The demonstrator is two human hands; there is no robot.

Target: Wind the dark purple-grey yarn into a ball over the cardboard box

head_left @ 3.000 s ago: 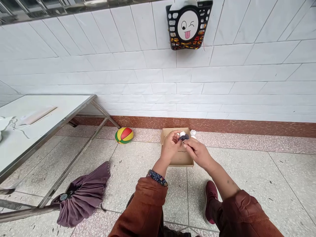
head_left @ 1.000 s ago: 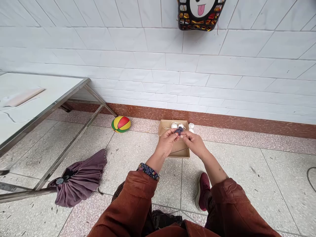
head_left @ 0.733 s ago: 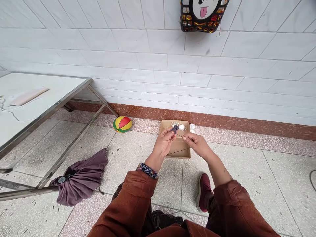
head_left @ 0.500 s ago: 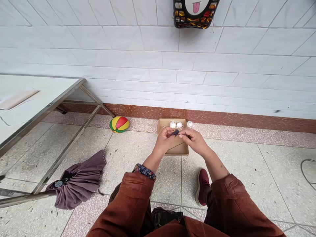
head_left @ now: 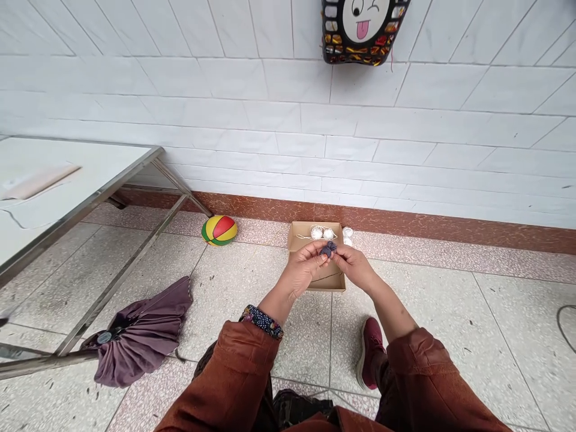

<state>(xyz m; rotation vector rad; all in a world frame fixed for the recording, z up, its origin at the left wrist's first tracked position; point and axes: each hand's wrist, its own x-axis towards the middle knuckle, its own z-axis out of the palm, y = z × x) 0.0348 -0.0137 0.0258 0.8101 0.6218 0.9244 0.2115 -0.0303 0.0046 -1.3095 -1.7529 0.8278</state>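
A small dark blue-grey crumpled piece, yarn or cloth by its look (head_left: 328,249), is pinched between both hands in the middle of the view. My left hand (head_left: 303,267) grips it from the left with thumb and fingers. From the right, my right hand (head_left: 355,267) holds its edge, fingertips closed. Below the hands, on the floor, lies an open cardboard box (head_left: 294,229), partly hidden by them. Inside its far end are two white balls of yarn (head_left: 317,233); more white yarn (head_left: 347,233) sits just outside the box's right side.
A striped ball (head_left: 219,230) rests near the wall. At left stand a white table (head_left: 90,153) with metal legs and a folded purple umbrella (head_left: 144,342) beneath its edge. A black basket (head_left: 330,42) hangs on the tiled wall. A cable (head_left: 564,327) lies at far right.
Both hands have turned the dark piece and shifted slightly right and down in view, so more of it shows. The whole scene sits a little lower in view.
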